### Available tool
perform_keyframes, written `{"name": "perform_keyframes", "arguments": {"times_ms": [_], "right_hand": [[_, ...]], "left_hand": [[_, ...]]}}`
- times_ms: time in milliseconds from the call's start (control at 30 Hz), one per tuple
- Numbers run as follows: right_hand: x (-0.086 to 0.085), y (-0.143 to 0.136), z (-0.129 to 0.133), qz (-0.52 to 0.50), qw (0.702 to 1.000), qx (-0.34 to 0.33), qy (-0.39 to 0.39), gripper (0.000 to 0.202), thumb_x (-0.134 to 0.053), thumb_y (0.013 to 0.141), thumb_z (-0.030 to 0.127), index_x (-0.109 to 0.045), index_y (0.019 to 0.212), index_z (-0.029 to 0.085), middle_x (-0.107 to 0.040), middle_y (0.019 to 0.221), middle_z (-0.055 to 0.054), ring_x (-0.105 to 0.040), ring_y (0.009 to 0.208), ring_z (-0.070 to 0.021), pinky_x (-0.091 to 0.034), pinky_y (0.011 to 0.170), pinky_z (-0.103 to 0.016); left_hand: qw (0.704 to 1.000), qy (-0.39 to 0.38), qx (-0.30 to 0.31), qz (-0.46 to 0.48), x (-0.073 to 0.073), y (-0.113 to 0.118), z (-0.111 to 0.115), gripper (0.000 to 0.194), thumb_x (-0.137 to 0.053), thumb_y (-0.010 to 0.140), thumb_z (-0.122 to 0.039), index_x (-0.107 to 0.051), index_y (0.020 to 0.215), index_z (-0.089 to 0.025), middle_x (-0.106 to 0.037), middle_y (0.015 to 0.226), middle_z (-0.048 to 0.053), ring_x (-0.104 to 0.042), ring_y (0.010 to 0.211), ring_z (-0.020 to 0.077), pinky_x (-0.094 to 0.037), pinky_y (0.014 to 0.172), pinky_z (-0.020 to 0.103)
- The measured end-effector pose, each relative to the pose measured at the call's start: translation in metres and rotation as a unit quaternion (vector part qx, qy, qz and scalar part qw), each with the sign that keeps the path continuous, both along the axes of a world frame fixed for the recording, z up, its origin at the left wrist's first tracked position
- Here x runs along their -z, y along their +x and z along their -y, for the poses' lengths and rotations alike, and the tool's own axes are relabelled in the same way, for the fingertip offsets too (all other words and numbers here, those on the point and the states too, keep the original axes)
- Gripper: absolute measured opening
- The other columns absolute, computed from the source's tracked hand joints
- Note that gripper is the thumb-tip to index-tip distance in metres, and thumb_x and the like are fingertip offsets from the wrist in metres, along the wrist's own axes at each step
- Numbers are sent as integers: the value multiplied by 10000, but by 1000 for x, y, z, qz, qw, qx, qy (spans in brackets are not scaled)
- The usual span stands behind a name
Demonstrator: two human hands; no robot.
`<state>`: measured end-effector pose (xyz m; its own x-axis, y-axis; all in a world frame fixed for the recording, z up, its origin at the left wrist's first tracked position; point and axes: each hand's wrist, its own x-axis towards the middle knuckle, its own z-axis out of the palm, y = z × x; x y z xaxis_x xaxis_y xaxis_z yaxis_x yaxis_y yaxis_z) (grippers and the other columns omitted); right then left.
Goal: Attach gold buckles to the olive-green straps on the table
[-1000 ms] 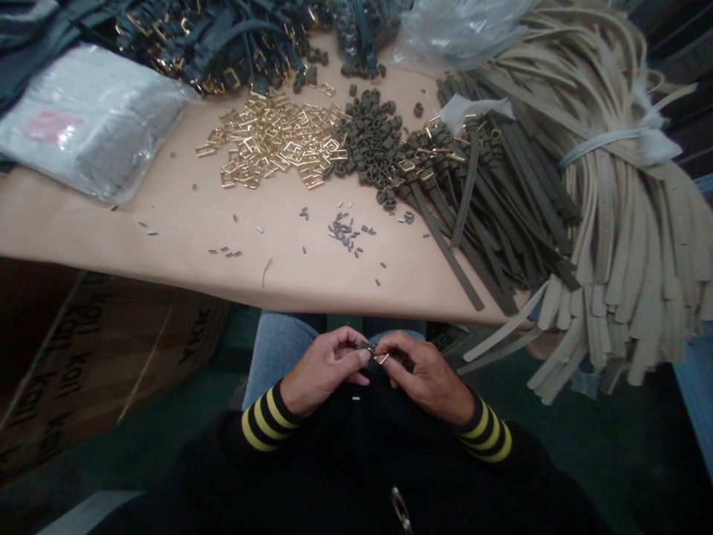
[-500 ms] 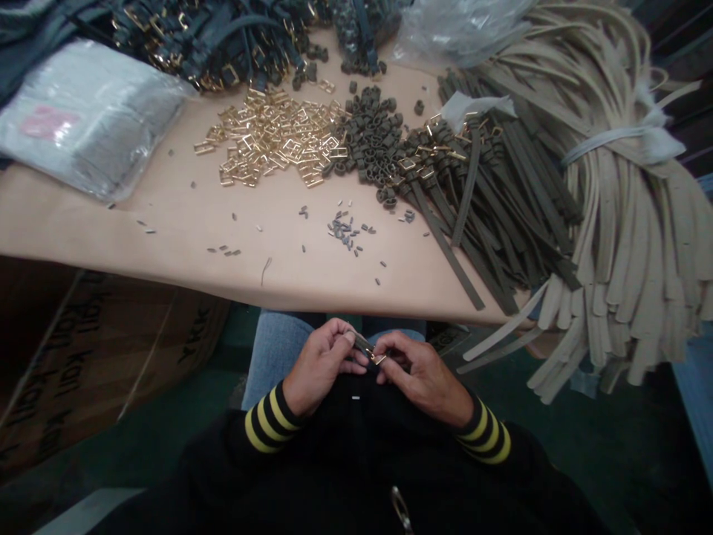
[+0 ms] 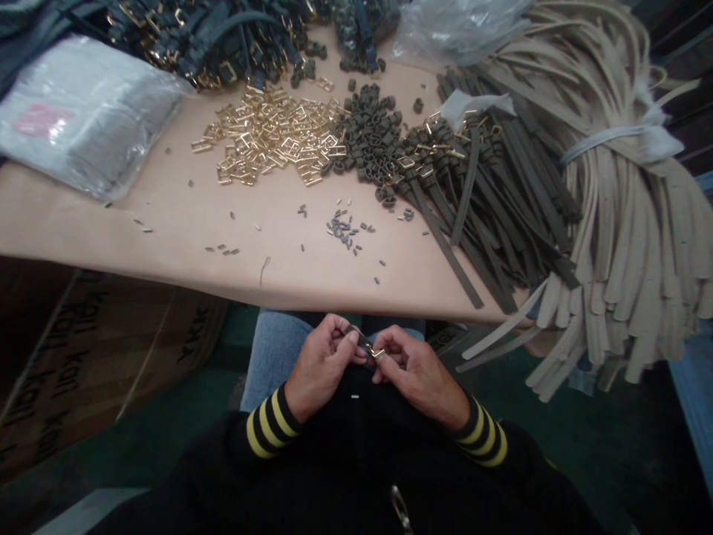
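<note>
Above my lap, just off the table's front edge, my left hand (image 3: 323,364) pinches a dark strap piece (image 3: 359,337). A gold buckle (image 3: 378,354) is at the strap's right end, and my right hand (image 3: 417,371) grips it between thumb and fingers. Both hands are close together. On the table lie a pile of gold buckles (image 3: 278,134), a heap of dark loops (image 3: 370,134) and a bundle of dark straps with buckles (image 3: 501,200). Small metal-like pieces (image 3: 343,230) are scattered nearer the front edge.
Long beige straps (image 3: 629,223) tied with a white band hang over the table's right side. A plastic-wrapped packet (image 3: 89,119) lies at the left. Blue-dark straps (image 3: 223,44) are piled at the back. A cardboard box (image 3: 111,349) stands below left.
Both hands have shifted up very slightly, and the strap and buckle are tilted a little differently between them. The things on the table have not moved.
</note>
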<state>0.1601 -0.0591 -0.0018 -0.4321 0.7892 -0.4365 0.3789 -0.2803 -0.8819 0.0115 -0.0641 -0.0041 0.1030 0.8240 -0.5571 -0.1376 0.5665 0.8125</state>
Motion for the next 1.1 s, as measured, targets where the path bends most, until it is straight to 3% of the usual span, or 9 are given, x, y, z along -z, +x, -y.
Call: {"name": "perform_keyframes", "arguments": {"times_ms": [133, 267, 467, 633, 767, 933, 1100], "right_hand": [[3, -2, 0, -19, 999, 26, -1, 16, -422, 786, 173, -408, 793, 178, -539, 672, 18, -556, 525, -77, -433, 508, -198], [8, -3, -2, -27, 995, 85, -41, 144, -495, 753, 236, -386, 825, 176, -536, 659, 22, -534, 498, -74, -424, 470, -189], [7, 1, -7, -22, 995, 23, -100, 195, -470, 766, 327, -502, 747, 135, -576, 634, -13, -478, 441, -62, -378, 428, -182], [3, 5, -12, -26, 998, 30, -58, 188, -499, 742, 313, -561, 730, 136, -566, 606, -5, -501, 554, -98, -400, 543, -213], [2, 8, -12, -44, 996, 20, -78, 176, -522, 719, 309, -560, 705, 138, -526, 561, 17, -464, 520, -91, -364, 515, -208], [4, 10, -10, -57, 993, 7, -99, 80, -522, 688, 215, -552, 680, 142, -507, 562, 31, -435, 514, -78, -334, 504, -192], [8, 9, -8, -63, 994, -19, -91, 93, -516, 675, 226, -552, 680, 140, -516, 569, 25, -430, 519, -84, -343, 504, -195]], "left_hand": [[996, 53, 57, -44, 1, 1, 0, 91, -539, 701, -186, -452, 708, -162, -498, 638, -38, -523, 602, 91, -450, 591, 216], [984, 92, 90, -125, 0, 0, 1, 41, -516, 713, -177, -478, 699, -167, -487, 648, -28, -482, 611, 96, -407, 534, 184], [937, 218, 148, -230, -4, -2, 4, 70, -479, 745, -161, -545, 723, -169, -514, 693, 15, -491, 663, 129, -407, 619, 235], [918, 291, 216, -161, -16, -11, -1, 310, -388, 767, -90, -586, 986, -185, -537, 819, 66, -506, 758, 147, -422, 706, 259], [931, 250, 255, -78, -21, -20, -8, 320, -393, 782, -117, -613, 994, -214, -514, 785, 50, -506, 669, 122, -456, 620, 231], [950, 128, 284, 14, -23, -25, -11, 214, -476, 768, -184, -643, 898, -160, -502, 714, 18, -532, 551, 85, -470, 574, 219], [960, 24, 268, 78, -22, -24, -9, 155, -541, 736, -263, -608, 778, -129, -512, 612, -12, -526, 501, 69, -461, 524, 190]]}}
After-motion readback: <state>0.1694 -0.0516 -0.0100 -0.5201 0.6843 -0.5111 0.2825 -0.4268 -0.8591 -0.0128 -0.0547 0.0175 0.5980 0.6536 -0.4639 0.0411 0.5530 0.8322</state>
